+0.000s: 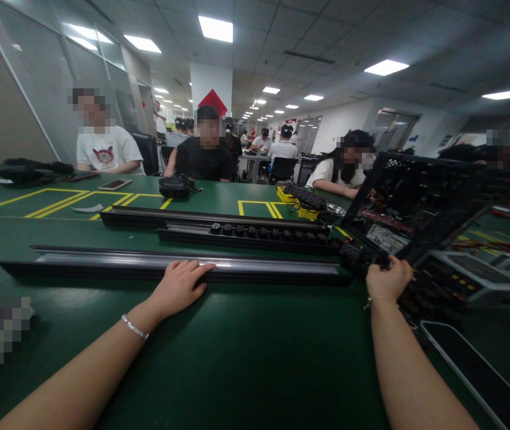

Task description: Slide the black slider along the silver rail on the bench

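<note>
A long black metal rail with a silvery top [103,263] lies across the green table in front of me. My left hand [178,286] rests flat on its near edge, fingers spread over the rail, a thin bracelet on the wrist. My right hand [387,279] is closed around a small black part at the rail's right end, beside a black bundle of wired sockets [353,251]. Behind lies a second rail fitted with a row of black sockets [259,232], and a third black rail [147,216] farther back.
An open black chassis with circuit boards [411,203] stands at the right, a dark flat panel [474,370] at the lower right. Yellow bins with a socket strip [302,200], a black pouch [174,186] and phones lie farther back. Several people sit across the table.
</note>
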`<state>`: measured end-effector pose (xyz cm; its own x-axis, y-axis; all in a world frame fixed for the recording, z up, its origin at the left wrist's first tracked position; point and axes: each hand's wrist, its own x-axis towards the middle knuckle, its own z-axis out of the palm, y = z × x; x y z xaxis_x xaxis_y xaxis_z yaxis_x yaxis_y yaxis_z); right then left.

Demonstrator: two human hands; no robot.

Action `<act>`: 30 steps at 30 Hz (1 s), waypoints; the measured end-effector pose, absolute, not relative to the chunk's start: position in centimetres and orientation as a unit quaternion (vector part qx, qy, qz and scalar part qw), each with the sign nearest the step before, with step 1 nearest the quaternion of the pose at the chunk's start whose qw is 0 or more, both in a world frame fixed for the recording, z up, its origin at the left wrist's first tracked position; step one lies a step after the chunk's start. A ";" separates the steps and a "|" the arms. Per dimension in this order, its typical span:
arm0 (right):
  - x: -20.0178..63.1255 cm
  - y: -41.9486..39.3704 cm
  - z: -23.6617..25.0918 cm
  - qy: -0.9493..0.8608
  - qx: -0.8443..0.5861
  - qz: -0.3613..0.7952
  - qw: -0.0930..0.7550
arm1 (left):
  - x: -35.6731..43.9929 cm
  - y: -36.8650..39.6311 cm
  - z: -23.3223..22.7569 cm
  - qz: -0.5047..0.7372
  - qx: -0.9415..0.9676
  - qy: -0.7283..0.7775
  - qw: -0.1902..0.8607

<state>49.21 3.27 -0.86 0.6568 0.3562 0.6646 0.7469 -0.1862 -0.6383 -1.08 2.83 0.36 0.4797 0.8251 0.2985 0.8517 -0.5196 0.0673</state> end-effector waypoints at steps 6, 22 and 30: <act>43.5 3.6 2.1 -0.469 -0.702 -0.214 0.492 | -1.0 3.4 0.2 -0.155 -0.861 -0.481 0.056; 27.4 13.0 4.5 -0.765 -0.625 -0.152 -0.012 | -0.7 2.1 1.3 -0.189 -0.902 -0.379 0.082; 28.3 13.3 4.3 -0.777 -0.609 -0.160 -0.017 | 0.5 1.4 1.5 -0.172 -0.895 -0.403 0.083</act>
